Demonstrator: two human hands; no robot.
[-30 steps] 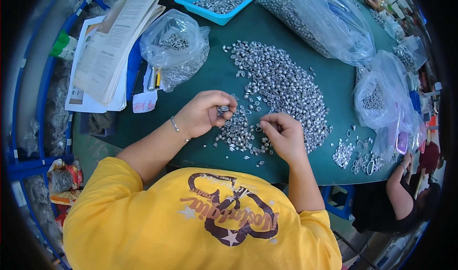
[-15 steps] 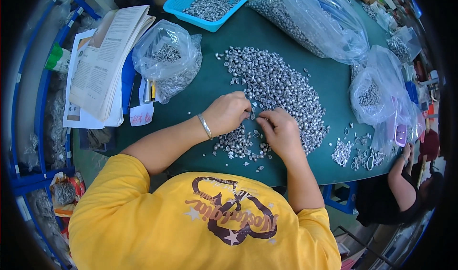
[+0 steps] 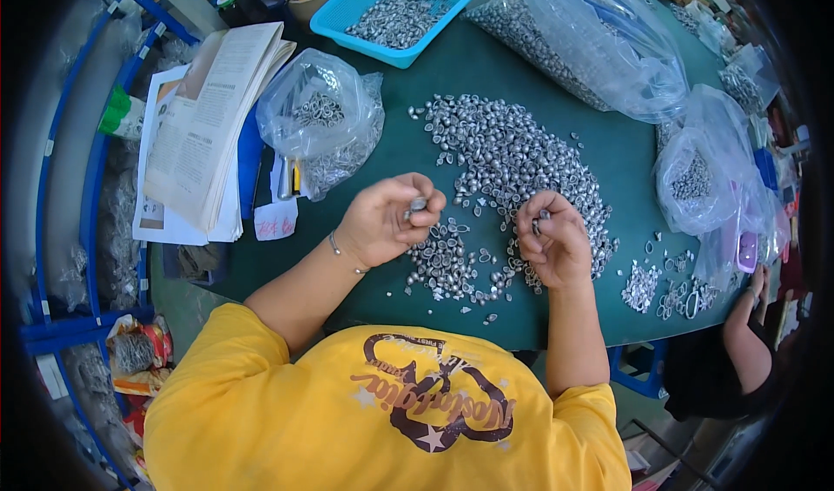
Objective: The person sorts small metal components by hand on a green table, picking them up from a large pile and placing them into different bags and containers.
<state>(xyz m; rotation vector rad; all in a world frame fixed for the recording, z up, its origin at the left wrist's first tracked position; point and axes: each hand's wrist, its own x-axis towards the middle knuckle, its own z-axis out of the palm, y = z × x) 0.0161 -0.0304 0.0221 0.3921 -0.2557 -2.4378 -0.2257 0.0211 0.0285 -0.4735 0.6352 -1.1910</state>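
Silvery metal shells (image 3: 526,157), small and rounded, lie in a large heap on the green tabletop (image 3: 621,165), just beyond the hands. Nearer the person's body, a smaller cluster of similar hollow pieces (image 3: 443,261) spreads between the two forearms.

Above the left edge of that cluster, the left hand (image 3: 391,217) is raised with its fingers curled, thumb and fingertips closed around a grey shell (image 3: 418,204). Well apart from it, the right hand (image 3: 556,235) is held in front of the large heap, its fingers bent inward and pinching a small dark-and-silver piece (image 3: 543,216); its exact shape is too small to tell.

A metal bracelet (image 3: 334,243) circles the left wrist. Beyond the hands stand a light-blue plastic basket (image 3: 401,55) holding more metal pieces and, to its left, a clear plastic bag (image 3: 287,113) near an open booklet (image 3: 195,139).
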